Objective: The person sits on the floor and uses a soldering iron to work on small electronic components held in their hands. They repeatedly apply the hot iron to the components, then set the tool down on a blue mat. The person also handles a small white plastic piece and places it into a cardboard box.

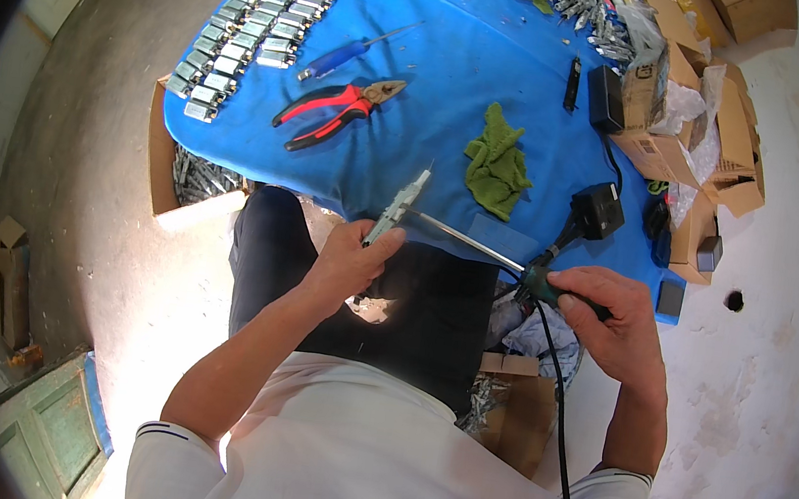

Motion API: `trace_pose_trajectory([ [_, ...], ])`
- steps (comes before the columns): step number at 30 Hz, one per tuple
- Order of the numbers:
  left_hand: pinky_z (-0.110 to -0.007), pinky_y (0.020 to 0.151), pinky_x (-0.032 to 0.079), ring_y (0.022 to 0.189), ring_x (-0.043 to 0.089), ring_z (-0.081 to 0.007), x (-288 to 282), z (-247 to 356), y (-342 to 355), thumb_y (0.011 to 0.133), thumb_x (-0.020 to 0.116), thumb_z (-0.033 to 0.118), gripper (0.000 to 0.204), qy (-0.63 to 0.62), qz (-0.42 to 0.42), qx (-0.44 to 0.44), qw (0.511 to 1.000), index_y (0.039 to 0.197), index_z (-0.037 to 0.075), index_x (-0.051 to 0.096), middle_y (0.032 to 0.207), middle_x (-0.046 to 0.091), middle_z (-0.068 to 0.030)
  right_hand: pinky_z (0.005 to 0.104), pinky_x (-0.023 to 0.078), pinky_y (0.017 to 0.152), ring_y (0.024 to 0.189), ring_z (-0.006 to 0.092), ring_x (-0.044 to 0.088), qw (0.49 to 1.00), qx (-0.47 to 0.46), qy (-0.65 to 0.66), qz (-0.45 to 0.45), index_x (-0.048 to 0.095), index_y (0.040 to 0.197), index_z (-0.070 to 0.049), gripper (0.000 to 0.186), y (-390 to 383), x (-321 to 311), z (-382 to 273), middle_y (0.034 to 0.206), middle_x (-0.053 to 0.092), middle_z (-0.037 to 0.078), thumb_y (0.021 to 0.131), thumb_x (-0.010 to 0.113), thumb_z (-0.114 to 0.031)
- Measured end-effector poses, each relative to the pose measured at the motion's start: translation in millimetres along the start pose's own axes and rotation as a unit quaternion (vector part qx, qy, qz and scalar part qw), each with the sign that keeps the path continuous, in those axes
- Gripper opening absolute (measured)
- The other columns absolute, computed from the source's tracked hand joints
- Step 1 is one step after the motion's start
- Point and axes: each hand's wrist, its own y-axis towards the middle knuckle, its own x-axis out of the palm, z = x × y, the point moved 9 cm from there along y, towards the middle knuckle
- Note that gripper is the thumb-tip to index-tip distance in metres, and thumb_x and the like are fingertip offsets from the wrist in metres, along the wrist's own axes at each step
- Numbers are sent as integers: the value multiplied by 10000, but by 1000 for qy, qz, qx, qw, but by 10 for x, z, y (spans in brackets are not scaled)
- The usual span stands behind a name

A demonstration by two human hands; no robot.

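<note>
My left hand [361, 265] grips a slim pale metal part [398, 207], angled upward at the blue-covered table's [443, 55] near edge. My right hand [604, 318] holds the dark green handle of a tool [564, 292] whose long silver shaft [466, 238] points left, its tip at the part in my left hand. A black cord hangs from near that handle past my right forearm. Red-and-black pliers [336, 114], a blue screwdriver [338, 59] and a crumpled green cloth [497, 167] lie on the table beyond my hands.
Rows of small metal parts [275, 5] line the table's left. A metal pile [584, 3] lies at the back, cardboard boxes [736, 151] at right. Black plugs and adapters [597, 211] sit near the right edge. A box of metal pieces [194, 174] stands below left.
</note>
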Motion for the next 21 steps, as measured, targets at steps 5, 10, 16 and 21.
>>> trace_pose_trajectory([
  [5, -212, 394, 206, 451, 279, -38, -4, 26, -30, 884, 647, 319, 318, 12, -13, 6, 1000, 777, 90, 454, 593, 374, 33, 248, 467, 586, 684, 165, 618, 1000, -16, -9, 10, 678, 989, -14, 205, 1, 38, -21, 885, 670, 116, 789, 638, 10],
  [10, -208, 399, 232, 443, 307, -44, -34, -25, -41, 883, 639, 316, 311, 0, -32, 20, 999, 782, 86, 457, 593, 400, 22, 240, 461, 574, 672, 155, 614, 1000, 2, -12, 5, 680, 990, -12, 211, 4, 51, -59, 877, 670, 114, 784, 639, 13],
  [16, -209, 395, 246, 433, 335, -47, -49, -13, -70, 886, 629, 320, 315, 8, -24, 19, 1000, 766, 82, 462, 580, 408, 15, 236, 456, 564, 654, 146, 605, 1000, 4, -18, 9, 682, 982, -9, 203, 6, 52, -83, 871, 670, 111, 786, 633, 16],
  [21, -209, 387, 226, 433, 319, -42, -36, -10, -74, 897, 619, 295, 297, -6, -19, 7, 1000, 771, 79, 459, 580, 406, 16, 233, 457, 564, 653, 141, 606, 1000, 3, -20, 12, 683, 981, -10, 203, -12, 45, -85, 873, 669, 110, 785, 633, 16],
])
